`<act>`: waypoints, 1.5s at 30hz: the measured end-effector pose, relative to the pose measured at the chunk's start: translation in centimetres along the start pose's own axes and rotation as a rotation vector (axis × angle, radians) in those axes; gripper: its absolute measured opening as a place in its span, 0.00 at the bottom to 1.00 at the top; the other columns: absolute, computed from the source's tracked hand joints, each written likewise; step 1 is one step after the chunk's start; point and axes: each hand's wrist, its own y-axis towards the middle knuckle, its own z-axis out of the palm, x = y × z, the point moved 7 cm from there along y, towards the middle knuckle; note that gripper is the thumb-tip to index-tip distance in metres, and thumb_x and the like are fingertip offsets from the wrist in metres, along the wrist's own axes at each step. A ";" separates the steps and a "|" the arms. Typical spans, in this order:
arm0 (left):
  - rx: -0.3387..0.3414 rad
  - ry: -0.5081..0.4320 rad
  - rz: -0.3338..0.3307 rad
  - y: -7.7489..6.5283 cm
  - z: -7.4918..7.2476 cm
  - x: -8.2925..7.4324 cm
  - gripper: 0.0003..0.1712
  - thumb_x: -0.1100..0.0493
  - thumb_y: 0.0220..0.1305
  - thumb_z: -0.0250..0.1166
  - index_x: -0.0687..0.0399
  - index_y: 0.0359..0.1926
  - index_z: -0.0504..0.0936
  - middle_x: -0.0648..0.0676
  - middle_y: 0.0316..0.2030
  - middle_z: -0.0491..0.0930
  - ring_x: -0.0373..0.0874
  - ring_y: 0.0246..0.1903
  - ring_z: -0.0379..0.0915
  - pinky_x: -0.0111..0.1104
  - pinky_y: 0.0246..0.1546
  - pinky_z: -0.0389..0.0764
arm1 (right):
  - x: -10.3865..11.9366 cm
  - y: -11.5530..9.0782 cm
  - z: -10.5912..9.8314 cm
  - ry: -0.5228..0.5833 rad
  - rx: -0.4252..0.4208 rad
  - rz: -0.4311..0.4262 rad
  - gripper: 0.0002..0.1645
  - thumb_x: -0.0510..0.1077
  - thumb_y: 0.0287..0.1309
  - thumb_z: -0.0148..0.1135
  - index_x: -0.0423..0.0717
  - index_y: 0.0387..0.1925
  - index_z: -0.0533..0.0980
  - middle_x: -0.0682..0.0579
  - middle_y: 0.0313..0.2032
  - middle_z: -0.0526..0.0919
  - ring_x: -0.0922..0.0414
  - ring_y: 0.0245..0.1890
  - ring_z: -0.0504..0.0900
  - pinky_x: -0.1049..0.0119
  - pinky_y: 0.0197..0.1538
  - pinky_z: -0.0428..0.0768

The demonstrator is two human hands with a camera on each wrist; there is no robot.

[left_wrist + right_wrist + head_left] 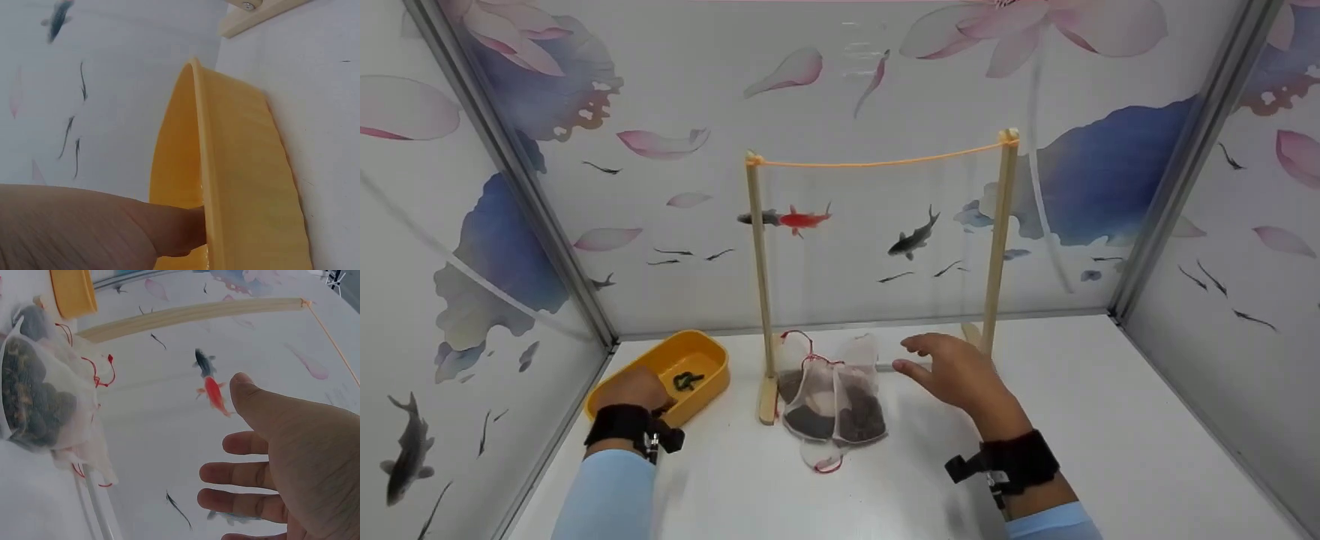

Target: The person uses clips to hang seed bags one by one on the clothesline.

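Observation:
My left hand [630, 391] reaches down into a yellow plastic box [706, 394] at the left of the table. Its fingers are hidden behind the box wall [242, 180] in the left wrist view, so I cannot tell what they hold. Small dark green items [688, 381] lie in the box beside the hand. My right hand [960, 375] hovers over the table with nothing in it, fingers and thumb spread apart. To its left, several white mesh drawstring bags [861, 412] with red cords and dark contents lie in a heap.
Behind the bags stands a wooden frame, its left post [761, 277] and right post [999, 240] joined at the top by an orange string [877, 163]. Printed panels [675, 225] with metal edges enclose the white table [1110, 420] at the back and both sides.

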 end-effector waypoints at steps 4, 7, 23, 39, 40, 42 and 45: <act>0.005 0.072 0.074 0.2 0.8 -0.1 0.04 0.67 0.68 0.70 0.63 0.34 0.86 0.58 0.31 0.83 0.54 0.34 0.75 0.45 0.42 0.78 | 1.1 0.0 1.5 0.030 0.054 -0.044 0.27 0.59 0.79 0.72 0.47 0.67 0.87 0.46 0.62 0.93 0.45 0.60 0.92 0.43 0.65 0.89; 0.003 0.062 0.061 0.9 1.5 0.7 0.02 0.69 0.69 0.67 0.64 0.37 0.84 0.60 0.33 0.82 0.55 0.35 0.74 0.48 0.45 0.77 | 1.8 0.1 2.5 0.036 0.113 -0.099 0.26 0.56 0.79 0.72 0.46 0.67 0.87 0.45 0.60 0.93 0.44 0.59 0.92 0.43 0.63 0.90; -0.067 -0.122 0.026 3.7 2.3 2.9 0.07 0.72 0.67 0.68 0.70 0.45 0.84 0.62 0.32 0.85 0.56 0.31 0.79 0.46 0.39 0.83 | 4.6 -0.4 3.9 0.042 0.196 -0.195 0.24 0.55 0.79 0.73 0.46 0.64 0.88 0.48 0.58 0.94 0.50 0.56 0.92 0.47 0.60 0.91; -0.156 -0.771 0.242 -1.9 -0.5 -17.7 0.22 0.53 0.72 0.80 0.54 0.62 0.88 0.61 0.60 0.87 0.52 0.50 0.88 0.40 0.48 0.92 | 6.2 -1.6 -0.9 -0.008 -0.216 -0.277 0.41 0.53 0.64 0.86 0.53 0.75 0.81 0.52 0.57 0.94 0.54 0.52 0.94 0.55 0.51 0.93; -0.124 -0.818 0.277 -2.8 0.1 -19.6 0.21 0.53 0.71 0.81 0.53 0.60 0.89 0.61 0.58 0.87 0.50 0.48 0.89 0.39 0.47 0.93 | 6.5 -1.7 -1.2 0.002 -0.242 -0.300 0.44 0.52 0.63 0.87 0.53 0.77 0.80 0.52 0.57 0.94 0.55 0.51 0.94 0.55 0.50 0.93; -0.065 -0.870 0.355 -4.2 1.2 -23.0 0.19 0.52 0.70 0.82 0.52 0.57 0.90 0.59 0.56 0.88 0.47 0.45 0.90 0.38 0.44 0.93 | 7.1 -1.9 -1.8 0.025 -0.285 -0.353 0.47 0.52 0.61 0.89 0.52 0.78 0.78 0.51 0.57 0.94 0.55 0.50 0.94 0.56 0.49 0.93; 0.005 -0.877 0.443 -5.8 2.6 -26.7 0.18 0.49 0.71 0.81 0.51 0.55 0.90 0.56 0.55 0.89 0.44 0.43 0.91 0.39 0.43 0.93 | 7.8 -2.1 -2.3 0.065 -0.334 -0.426 0.48 0.49 0.59 0.89 0.48 0.78 0.78 0.49 0.56 0.94 0.54 0.47 0.94 0.56 0.47 0.93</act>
